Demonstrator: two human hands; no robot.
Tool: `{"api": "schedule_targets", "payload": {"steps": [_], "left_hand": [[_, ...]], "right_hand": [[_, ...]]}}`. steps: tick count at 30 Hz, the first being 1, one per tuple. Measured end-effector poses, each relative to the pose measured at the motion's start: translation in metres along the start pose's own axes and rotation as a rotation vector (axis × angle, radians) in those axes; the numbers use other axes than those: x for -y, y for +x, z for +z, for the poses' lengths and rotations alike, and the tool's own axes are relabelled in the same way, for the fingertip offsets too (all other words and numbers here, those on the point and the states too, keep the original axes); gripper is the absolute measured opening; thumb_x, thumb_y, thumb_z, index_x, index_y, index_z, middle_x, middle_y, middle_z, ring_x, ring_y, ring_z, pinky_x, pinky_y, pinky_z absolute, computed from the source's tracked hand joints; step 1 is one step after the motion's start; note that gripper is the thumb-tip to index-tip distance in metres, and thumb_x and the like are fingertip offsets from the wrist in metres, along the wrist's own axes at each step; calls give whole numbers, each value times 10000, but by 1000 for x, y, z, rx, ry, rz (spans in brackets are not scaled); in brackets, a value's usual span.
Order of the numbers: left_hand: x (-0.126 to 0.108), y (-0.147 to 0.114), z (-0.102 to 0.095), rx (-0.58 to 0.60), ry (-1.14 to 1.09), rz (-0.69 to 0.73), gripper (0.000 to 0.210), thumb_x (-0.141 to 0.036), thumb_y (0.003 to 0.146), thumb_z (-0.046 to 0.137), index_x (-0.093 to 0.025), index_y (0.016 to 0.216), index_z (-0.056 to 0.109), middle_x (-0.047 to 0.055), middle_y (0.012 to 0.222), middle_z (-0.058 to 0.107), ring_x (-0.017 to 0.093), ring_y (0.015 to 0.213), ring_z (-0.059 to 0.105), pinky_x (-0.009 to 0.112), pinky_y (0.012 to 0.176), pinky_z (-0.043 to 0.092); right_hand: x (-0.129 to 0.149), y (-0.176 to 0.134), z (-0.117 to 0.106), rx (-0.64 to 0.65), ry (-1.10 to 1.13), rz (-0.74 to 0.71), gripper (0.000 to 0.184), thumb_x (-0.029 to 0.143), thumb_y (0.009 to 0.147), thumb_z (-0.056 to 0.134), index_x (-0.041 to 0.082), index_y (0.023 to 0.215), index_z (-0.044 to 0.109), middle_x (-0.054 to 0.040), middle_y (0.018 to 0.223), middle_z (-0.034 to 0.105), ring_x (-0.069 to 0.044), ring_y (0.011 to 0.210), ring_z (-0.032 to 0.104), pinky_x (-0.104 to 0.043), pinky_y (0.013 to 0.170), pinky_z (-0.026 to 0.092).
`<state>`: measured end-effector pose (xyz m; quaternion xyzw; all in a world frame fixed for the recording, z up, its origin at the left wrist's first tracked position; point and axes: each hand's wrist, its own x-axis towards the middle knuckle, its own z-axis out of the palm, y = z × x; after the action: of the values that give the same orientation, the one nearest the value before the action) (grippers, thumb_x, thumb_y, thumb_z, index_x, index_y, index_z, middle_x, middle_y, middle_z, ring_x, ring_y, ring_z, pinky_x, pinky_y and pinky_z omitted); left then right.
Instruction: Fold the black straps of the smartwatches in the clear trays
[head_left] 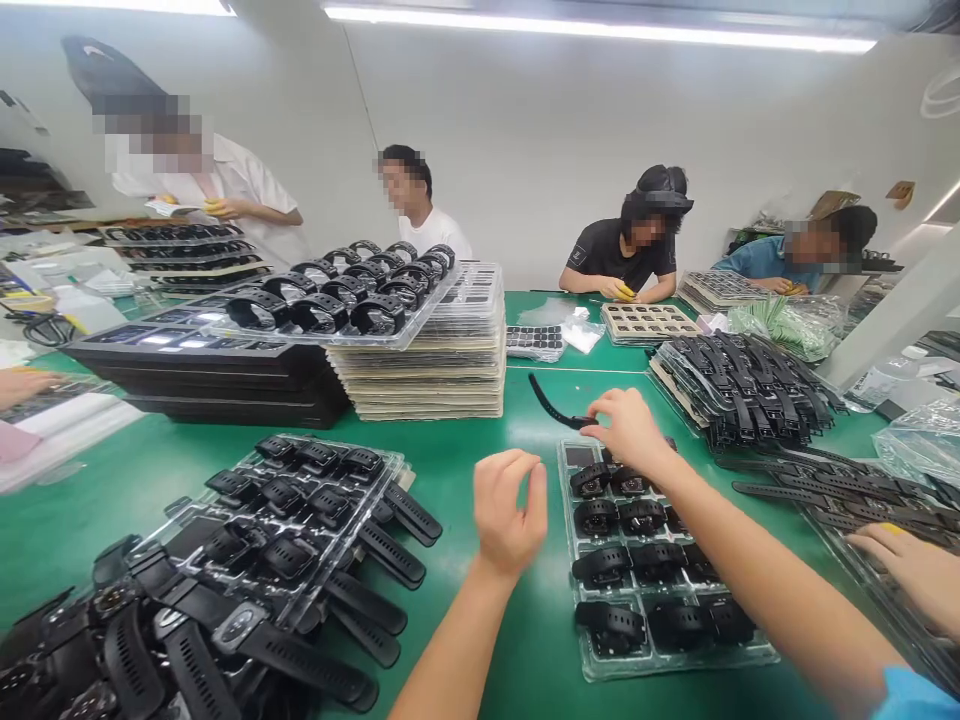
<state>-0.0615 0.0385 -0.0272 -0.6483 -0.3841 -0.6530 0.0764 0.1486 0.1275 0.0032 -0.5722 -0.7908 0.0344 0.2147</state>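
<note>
My right hand (628,428) grips a black smartwatch (579,422) by its case end, its strap curving up to the left. It hovers over the far end of a clear plastic tray (574,655) holding rows of black watches with looped straps (643,517). Left of this tray, my left hand (510,510) is raised above the green table with fingers curled and thumb pressed in; whatever it may hold is hidden. Further left, another clear tray (394,462) bears looped watches, and a pile of watches with flat straps (236,625) lies in front of it.
A tall stack of trays (427,385) stands behind, with a tray of watches (360,325) on top, beside black trays (217,385). More strapped watches (750,385) lie at right, where another person's hand (911,565) reaches in. Several people sit or stand across the green table (450,460).
</note>
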Motion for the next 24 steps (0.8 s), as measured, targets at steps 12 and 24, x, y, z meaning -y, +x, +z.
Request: {"api": "schedule_targets", "payload": {"steps": [12, 24], "left_hand": [[-33, -3, 18, 614, -1068, -1087, 489, -608, 893, 667, -131, 950, 756, 72, 810, 706, 172, 755, 622, 276, 693, 491], [-34, -5, 15, 198, -1350, -1386, 378, -327, 736, 912, -225, 1042, 712, 5, 904, 744, 135, 789, 707, 250, 774, 553]], "right_hand": [[18, -87, -49, -141, 292, -660, 311, 119, 1010, 483, 274, 1052, 749, -82, 1103, 772, -224, 1006, 723, -374, 884, 592], [76, -168, 3, 330, 1547, 638, 480, 543, 879, 726, 223, 1237, 708, -113, 1138, 696, -93, 564, 494, -224, 459, 359]]}}
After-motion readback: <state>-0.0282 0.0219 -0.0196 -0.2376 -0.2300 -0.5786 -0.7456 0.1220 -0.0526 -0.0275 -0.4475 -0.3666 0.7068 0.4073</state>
